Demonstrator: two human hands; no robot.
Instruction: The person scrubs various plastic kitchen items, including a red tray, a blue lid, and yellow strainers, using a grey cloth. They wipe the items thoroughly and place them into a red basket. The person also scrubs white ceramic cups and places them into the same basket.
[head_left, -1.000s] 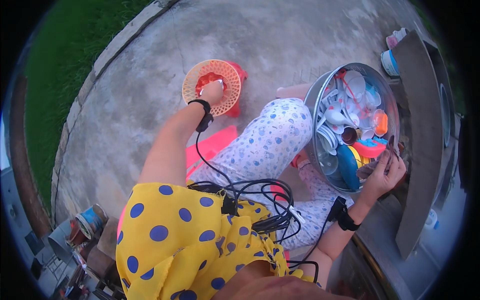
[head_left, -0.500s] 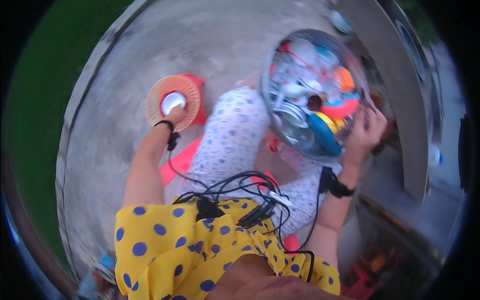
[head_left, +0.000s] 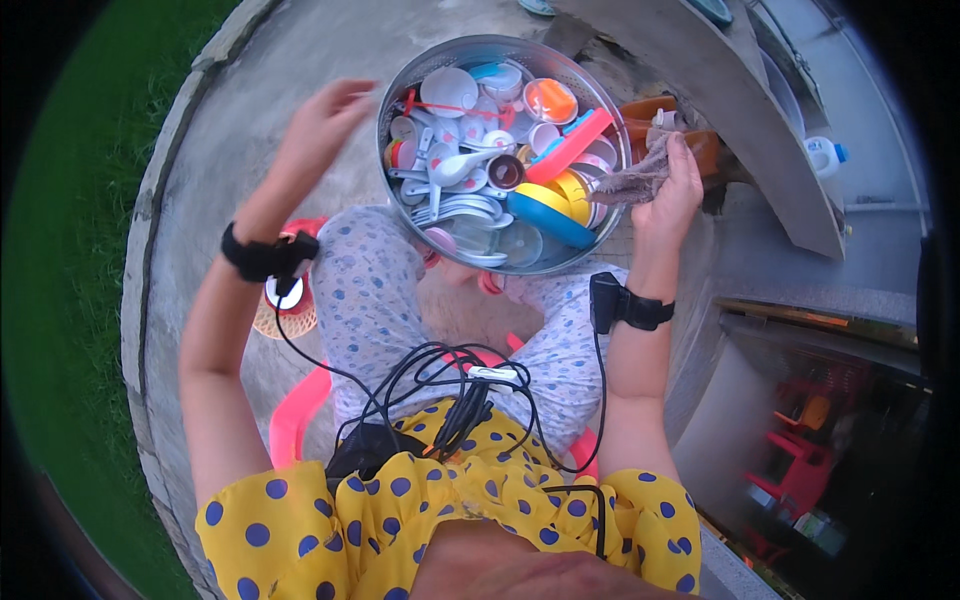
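My left hand [head_left: 328, 118] is in the air just left of a round metal basin [head_left: 388, 190]. Its fingers are stretched out, slightly blurred, and nothing shows in them. Inside the basin lie white spoons [head_left: 462, 163], a white bowl [head_left: 449, 90], a brown cup [head_left: 506, 172], a yellow piece [head_left: 570, 192], a blue round piece [head_left: 548, 219] and an orange piece [head_left: 551, 99]. Beyond the basin's right rim, my right hand [head_left: 677, 190] is closed on a grey-purple cloth [head_left: 640, 180], which hangs over the rim. A white bowl [head_left: 285, 292] sits in the tan basket [head_left: 268, 324], partly hidden by my left forearm.
Black cables [head_left: 440, 385] lie coiled over my lap. A pink stool [head_left: 290, 425] shows beneath me. A grey slab [head_left: 740, 130] curves along the right, with a white bottle [head_left: 822, 155] beyond it. Grass [head_left: 90, 250] borders the concrete floor at left.
My left hand has let go of the white bowl in the basket and moved up towards the basin. The view has shifted, so the basin appears further left. The cloth now shows clearly.
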